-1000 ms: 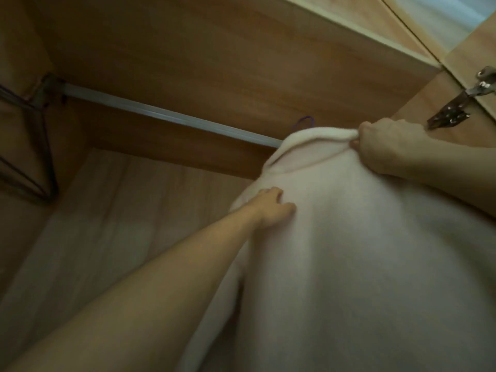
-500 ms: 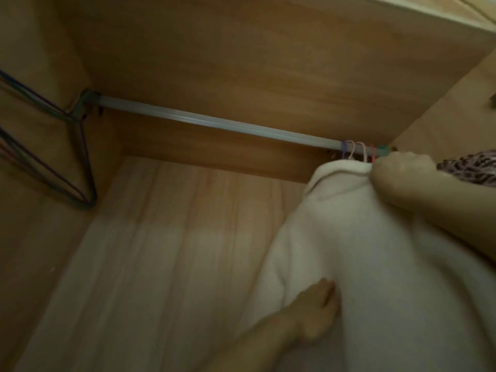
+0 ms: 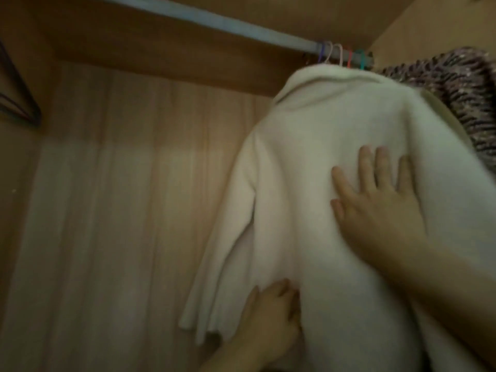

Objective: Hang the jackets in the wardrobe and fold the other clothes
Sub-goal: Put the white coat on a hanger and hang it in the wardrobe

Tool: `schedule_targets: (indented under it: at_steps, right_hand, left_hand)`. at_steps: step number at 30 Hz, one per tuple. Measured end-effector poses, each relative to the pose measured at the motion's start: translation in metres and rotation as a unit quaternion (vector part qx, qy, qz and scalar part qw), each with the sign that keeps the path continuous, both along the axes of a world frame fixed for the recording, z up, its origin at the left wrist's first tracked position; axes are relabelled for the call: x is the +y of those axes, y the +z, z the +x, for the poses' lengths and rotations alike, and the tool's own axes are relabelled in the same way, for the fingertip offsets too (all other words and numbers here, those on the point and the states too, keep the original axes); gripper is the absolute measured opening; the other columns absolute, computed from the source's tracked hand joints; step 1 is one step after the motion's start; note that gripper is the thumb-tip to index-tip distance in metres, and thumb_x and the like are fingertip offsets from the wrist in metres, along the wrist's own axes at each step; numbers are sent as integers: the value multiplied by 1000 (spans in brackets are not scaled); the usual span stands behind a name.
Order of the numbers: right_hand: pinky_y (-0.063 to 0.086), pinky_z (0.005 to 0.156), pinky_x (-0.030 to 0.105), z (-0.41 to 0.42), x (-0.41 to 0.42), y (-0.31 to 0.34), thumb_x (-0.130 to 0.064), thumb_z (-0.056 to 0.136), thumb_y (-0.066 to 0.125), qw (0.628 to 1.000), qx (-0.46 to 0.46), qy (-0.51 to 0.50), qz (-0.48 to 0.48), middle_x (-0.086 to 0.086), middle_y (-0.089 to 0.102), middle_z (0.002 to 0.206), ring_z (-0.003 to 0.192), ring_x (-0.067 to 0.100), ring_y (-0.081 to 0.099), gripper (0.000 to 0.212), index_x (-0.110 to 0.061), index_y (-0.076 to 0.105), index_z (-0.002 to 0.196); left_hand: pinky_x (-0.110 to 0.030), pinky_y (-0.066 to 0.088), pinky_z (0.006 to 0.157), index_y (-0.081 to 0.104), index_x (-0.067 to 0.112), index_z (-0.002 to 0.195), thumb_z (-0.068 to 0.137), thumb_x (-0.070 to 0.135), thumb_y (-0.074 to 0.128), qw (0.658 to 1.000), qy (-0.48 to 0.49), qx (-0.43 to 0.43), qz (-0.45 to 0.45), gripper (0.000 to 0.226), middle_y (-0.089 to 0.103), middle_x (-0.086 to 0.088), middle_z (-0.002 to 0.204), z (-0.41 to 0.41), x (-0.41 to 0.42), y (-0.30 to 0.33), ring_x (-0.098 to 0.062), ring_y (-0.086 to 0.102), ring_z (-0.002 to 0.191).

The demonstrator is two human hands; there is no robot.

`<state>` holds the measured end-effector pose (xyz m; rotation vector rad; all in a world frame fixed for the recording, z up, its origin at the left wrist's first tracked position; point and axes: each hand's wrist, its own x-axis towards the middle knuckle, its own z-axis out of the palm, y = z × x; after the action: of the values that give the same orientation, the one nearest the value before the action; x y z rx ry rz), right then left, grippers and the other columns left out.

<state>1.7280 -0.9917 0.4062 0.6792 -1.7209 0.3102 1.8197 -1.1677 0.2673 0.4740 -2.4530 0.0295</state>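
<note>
A white fleece jacket (image 3: 308, 157) hangs from the metal rail (image 3: 241, 25) at the right end of the wardrobe, among several coloured hanger hooks (image 3: 341, 53). My right hand (image 3: 375, 200) lies flat on the jacket's back with its fingers spread. Lower down, my left hand (image 3: 271, 315) rests on the jacket's lower part beside its hanging sleeve, fingers loosely bent; whether it pinches the cloth I cannot tell. A dark patterned tweed jacket (image 3: 456, 84) hangs just right of the white one.
Empty dark wire hangers (image 3: 18, 103) hang at the far left against the side wall. The wooden back panel (image 3: 120, 210) lies bare between them and the jackets. The wardrobe's right wall (image 3: 429, 22) stands close behind the patterned jacket.
My right hand has let go of the collar and come down flat onto the jacket's back. The jacket now hangs from the rail. The left hand has stayed low on the cloth.
</note>
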Motion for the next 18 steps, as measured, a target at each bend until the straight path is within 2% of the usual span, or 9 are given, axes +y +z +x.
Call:
schedule_targets:
  at_steps: [2, 4, 6, 8, 11, 13, 15, 18]
  right_hand:
    - [6, 114, 57, 10, -2, -41, -37, 90, 38, 999, -2, 54, 3, 33, 32, 148, 136, 49, 29, 55, -13, 51, 138]
    - [10, 116, 56, 31, -3, -84, -38, 90, 40, 995, -18, 100, 11, 33, 35, 147, 136, 49, 31, 57, -9, 50, 138]
    - [14, 115, 56, 53, -8, -133, -43, 86, 39, 988, -52, 138, 41, 31, 34, 148, 138, 48, 28, 69, -2, 45, 141]
    - [14, 114, 58, 67, -8, -177, -48, 80, 38, 980, -87, 145, 104, 30, 30, 150, 142, 46, 23, 80, 3, 42, 141]
    - [19, 109, 61, 70, 7, -223, -45, 72, 39, 966, -125, 145, 172, 29, 30, 151, 142, 42, 26, 80, -1, 48, 138]
    - [24, 107, 61, 72, 23, -243, -42, 70, 43, 959, -153, 151, 185, 27, 34, 150, 140, 40, 31, 82, 0, 45, 140]
    - [30, 106, 58, 77, 37, -258, -38, 66, 53, 951, -181, 168, 189, 26, 33, 150, 140, 40, 29, 84, 0, 45, 140]
    - [34, 108, 55, 83, 55, -280, -33, 70, 68, 922, -200, 236, 232, 23, 28, 154, 144, 40, 17, 66, -9, 57, 131]
  left_hand:
    - [-44, 16, 117, 44, 35, 141, 83, 46, 42, 998, 39, -15, -38, 59, 30, 15, 155, 31, 9, -26, -6, 28, 142]
    - [-45, 39, 106, 62, 36, 122, 69, 47, 48, 993, 62, -36, -93, 56, 52, 10, 141, 62, 17, -52, -11, 53, 126]
    - [-42, 48, 99, 67, 39, 108, 59, 50, 47, 990, 68, -52, -117, 54, 63, 8, 129, 88, 19, -78, -13, 62, 114]
    - [-42, 48, 99, 66, 38, 110, 61, 48, 48, 991, 68, -54, -107, 54, 61, 7, 131, 110, 21, -98, -14, 59, 117]
    - [-41, 51, 96, 68, 32, 110, 69, 42, 50, 997, 54, -6, -57, 45, 58, 1, 136, 145, 30, -124, -18, 57, 120]
    - [-34, 46, 101, 67, 30, 115, 74, 37, 49, 999, 45, 12, -29, 45, 53, 0, 142, 166, 42, -143, -17, 53, 124]
    - [-35, 39, 108, 65, 30, 120, 78, 30, 48, 999, 32, 12, -13, 46, 45, 1, 148, 182, 53, -163, -16, 46, 131]
    - [-39, 28, 115, 57, 33, 132, 85, 27, 52, 999, 34, 1, -4, 47, 30, 5, 157, 203, 71, -188, -14, 33, 141]
